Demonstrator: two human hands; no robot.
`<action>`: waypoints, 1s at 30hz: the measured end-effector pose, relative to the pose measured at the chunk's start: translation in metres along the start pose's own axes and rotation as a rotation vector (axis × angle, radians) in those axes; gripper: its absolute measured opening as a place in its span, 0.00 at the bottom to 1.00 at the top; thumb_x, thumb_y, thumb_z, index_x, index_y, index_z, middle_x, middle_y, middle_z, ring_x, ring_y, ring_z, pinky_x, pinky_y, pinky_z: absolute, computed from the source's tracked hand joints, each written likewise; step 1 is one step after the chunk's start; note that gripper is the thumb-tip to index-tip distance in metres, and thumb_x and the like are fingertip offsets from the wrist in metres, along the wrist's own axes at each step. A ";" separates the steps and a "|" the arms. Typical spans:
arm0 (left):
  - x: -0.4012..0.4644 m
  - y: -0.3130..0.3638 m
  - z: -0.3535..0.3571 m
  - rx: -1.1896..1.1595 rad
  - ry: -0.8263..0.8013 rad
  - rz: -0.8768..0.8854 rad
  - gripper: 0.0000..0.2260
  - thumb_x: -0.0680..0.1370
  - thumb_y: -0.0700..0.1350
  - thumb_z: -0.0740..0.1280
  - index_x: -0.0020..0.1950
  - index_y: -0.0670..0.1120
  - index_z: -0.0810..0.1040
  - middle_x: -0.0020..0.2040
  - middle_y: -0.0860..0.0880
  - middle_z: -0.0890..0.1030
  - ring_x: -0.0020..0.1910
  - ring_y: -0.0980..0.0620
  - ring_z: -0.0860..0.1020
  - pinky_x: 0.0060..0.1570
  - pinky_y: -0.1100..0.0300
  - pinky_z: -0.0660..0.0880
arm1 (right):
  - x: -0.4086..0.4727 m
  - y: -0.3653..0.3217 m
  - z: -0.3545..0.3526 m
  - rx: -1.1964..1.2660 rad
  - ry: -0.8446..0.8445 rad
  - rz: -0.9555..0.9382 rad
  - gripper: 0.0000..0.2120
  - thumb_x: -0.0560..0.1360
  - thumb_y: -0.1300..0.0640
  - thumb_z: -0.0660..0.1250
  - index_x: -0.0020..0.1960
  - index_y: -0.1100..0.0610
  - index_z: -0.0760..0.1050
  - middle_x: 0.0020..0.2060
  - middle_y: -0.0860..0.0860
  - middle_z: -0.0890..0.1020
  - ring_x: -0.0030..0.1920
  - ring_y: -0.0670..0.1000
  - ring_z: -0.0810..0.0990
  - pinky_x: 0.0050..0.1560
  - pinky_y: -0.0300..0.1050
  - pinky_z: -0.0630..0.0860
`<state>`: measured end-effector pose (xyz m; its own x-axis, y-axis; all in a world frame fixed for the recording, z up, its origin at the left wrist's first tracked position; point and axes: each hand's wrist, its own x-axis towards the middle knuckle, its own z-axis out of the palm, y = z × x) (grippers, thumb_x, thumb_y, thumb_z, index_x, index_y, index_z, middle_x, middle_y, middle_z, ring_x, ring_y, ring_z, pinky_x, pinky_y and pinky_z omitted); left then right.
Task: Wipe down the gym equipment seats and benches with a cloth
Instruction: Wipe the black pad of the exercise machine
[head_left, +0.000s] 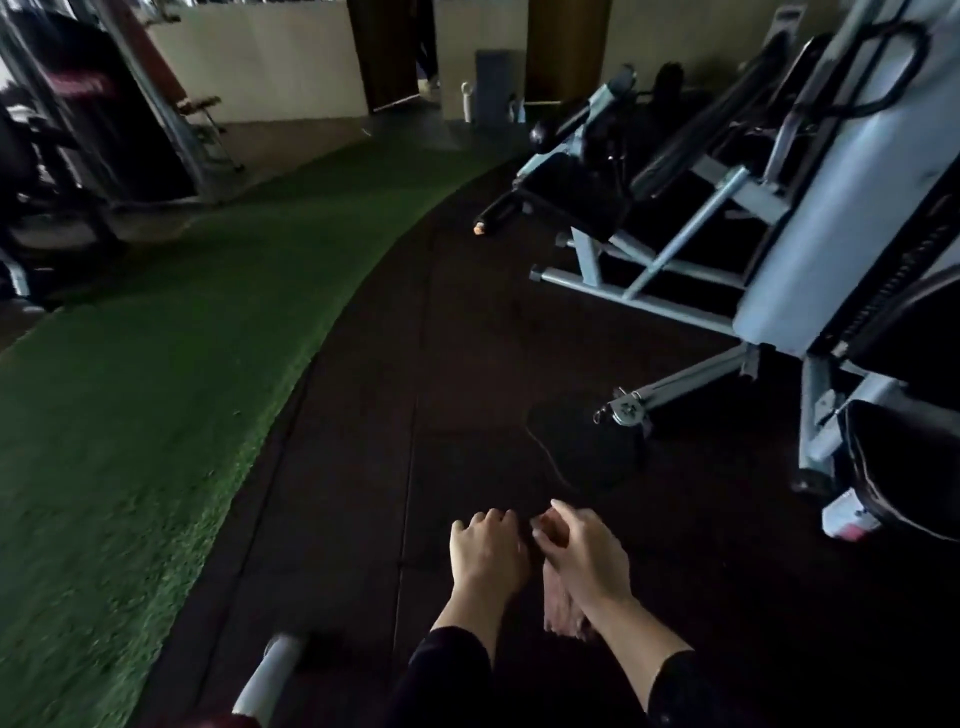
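Note:
Both hands are held together low in the middle of the head view, above the dark rubber floor. My left hand (488, 551) has its fingers curled downward at the top of a pinkish cloth (558, 608). My right hand (582, 551) pinches the same cloth, which hangs down between my wrists. A black padded seat (576, 200) on a light grey frame stands to the upper right, well away from my hands. A second black pad (904, 462) sits at the right edge.
Grey weight machines (810, 218) line the right side, their frame legs reaching onto the floor. A green turf strip (171, 364) runs along the left. More dark machines (67, 130) stand at the far left. A white tube (270, 675) lies near my feet.

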<state>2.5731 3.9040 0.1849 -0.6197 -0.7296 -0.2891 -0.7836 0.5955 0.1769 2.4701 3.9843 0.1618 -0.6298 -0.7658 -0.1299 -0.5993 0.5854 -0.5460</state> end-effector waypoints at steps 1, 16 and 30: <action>0.018 0.000 -0.004 0.018 -0.004 0.018 0.15 0.80 0.51 0.57 0.65 0.50 0.71 0.62 0.51 0.76 0.63 0.50 0.73 0.60 0.53 0.66 | 0.016 0.000 0.000 0.002 0.017 0.023 0.24 0.76 0.41 0.63 0.69 0.48 0.69 0.57 0.46 0.77 0.54 0.45 0.79 0.48 0.39 0.74; 0.312 -0.048 -0.104 0.163 -0.035 0.245 0.15 0.80 0.50 0.57 0.64 0.48 0.72 0.60 0.49 0.76 0.61 0.47 0.74 0.58 0.50 0.67 | 0.285 -0.056 0.005 0.027 0.176 0.308 0.24 0.74 0.38 0.62 0.66 0.46 0.71 0.53 0.50 0.77 0.51 0.53 0.80 0.45 0.47 0.75; 0.618 0.012 -0.163 0.223 -0.103 0.329 0.14 0.80 0.49 0.57 0.64 0.48 0.72 0.61 0.48 0.76 0.61 0.48 0.73 0.58 0.51 0.66 | 0.582 -0.028 -0.038 -0.206 0.117 0.322 0.16 0.75 0.47 0.65 0.63 0.44 0.71 0.54 0.48 0.72 0.46 0.50 0.80 0.40 0.43 0.78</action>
<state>2.1739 3.4051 0.1615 -0.8191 -0.4578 -0.3457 -0.5090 0.8579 0.0700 2.1016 3.5326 0.1330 -0.8464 -0.5062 -0.1653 -0.4415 0.8407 -0.3136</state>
